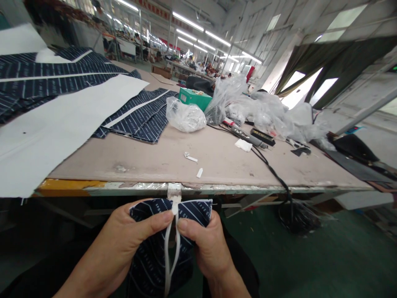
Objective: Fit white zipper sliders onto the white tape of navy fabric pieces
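Note:
Below the table's front edge, a piece of dark blue fabric [197, 209] with white stripes and lettering is held between both hands. My left hand [124, 236] grips its left part, thumb pressed near the middle. On the right part, my right hand [206, 242] is closed with the thumb on top. Between the thumbs, a narrow white strip [168, 252] hangs down in two strands from a small white end piece at the fabric's top edge. That end lies against a clear taped tab [174, 191] on the table edge. The fingers under the fabric are hidden.
Striped fabric pieces [145, 111] and a large white sheet [71, 120] cover the table's left. A green box [195, 98], clear plastic bags [263, 111], a grey rotary tool [248, 135] and its black cable [273, 169] lie toward the right. Two small white pieces [199, 172] lie near the edge.

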Motion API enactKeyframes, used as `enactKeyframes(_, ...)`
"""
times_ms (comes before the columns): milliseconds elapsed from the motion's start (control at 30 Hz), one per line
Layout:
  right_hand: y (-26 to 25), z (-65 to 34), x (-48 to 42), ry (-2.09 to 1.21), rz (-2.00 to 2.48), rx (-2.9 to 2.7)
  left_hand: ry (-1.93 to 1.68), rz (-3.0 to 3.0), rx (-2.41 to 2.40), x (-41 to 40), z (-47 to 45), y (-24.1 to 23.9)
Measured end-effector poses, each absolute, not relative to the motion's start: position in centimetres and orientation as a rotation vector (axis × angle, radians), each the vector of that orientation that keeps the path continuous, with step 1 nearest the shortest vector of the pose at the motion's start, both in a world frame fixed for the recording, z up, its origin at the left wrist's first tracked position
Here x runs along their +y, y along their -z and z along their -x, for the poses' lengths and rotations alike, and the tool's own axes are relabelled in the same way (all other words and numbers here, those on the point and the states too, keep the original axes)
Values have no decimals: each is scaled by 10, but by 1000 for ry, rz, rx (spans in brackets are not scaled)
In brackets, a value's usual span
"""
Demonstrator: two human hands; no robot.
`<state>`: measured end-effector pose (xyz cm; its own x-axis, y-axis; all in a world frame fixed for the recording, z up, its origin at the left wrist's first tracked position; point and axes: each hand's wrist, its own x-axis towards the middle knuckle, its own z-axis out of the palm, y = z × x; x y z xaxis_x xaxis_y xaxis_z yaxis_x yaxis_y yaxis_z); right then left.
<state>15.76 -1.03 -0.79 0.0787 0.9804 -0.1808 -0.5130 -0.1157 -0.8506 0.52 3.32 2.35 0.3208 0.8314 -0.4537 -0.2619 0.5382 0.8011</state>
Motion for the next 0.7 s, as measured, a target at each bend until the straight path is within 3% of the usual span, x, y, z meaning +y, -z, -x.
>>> enactKeyframes(700,5,-163,-15,-1455,1011,-640,-753,-613,982,24,-2,-22)
